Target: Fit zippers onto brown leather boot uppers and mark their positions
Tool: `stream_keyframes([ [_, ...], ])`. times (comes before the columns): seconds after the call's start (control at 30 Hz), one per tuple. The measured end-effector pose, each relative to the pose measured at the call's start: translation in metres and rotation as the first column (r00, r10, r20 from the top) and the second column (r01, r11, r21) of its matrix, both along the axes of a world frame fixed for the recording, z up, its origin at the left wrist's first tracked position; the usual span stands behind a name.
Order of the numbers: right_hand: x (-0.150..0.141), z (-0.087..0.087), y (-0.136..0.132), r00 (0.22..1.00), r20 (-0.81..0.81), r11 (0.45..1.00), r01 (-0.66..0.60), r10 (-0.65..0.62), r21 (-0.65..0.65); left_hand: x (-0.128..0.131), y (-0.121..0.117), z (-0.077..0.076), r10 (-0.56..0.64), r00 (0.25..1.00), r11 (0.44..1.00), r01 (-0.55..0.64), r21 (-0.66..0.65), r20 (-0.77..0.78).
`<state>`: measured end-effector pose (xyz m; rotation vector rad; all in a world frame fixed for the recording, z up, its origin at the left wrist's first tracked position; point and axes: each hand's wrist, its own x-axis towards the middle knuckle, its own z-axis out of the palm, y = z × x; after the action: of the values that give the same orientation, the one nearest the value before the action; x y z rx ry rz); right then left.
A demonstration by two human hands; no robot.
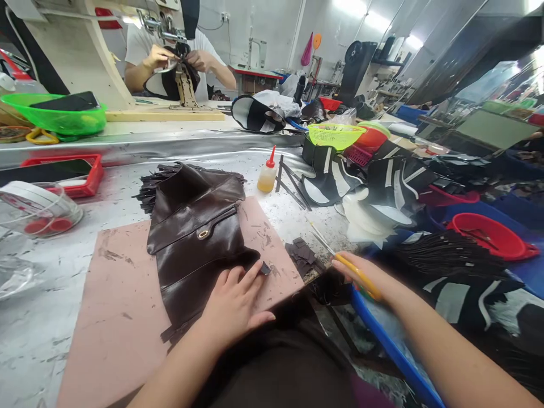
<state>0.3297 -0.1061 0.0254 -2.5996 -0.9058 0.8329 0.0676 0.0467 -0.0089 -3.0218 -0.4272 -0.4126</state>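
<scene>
A stack of dark brown leather pieces [199,226] with a small gold-coloured metal fitting [204,233] lies on a pink board [114,294]. My left hand [238,297] rests on the leather's lower right edge, fingers stretched out and apart. Its index fingertip touches the leather beside a small dark tab [265,268]. Off to the right, past the board's edge, my right hand [357,272] is closed around scissors with yellow handles [359,276]; their blades point up and left. Small dark leather scraps [304,255] lie close to the blades.
A glue bottle with a red tip [267,173] stands behind the board, beside dark strips [293,184]. At left are a red tray [91,175] and a clear round container [42,212]. Cut pieces and baskets crowd the right. A co-worker's hands [199,59] are at a sewing machine.
</scene>
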Motion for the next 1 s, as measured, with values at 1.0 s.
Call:
stream_keyframes([
  [1.0,-0.054,-0.025,0.089,0.614,0.270,0.305,-0.667,0.742,0.680,0.036,-0.003,0.005,0.041,0.972,0.995,-0.020,-0.095,0.233],
])
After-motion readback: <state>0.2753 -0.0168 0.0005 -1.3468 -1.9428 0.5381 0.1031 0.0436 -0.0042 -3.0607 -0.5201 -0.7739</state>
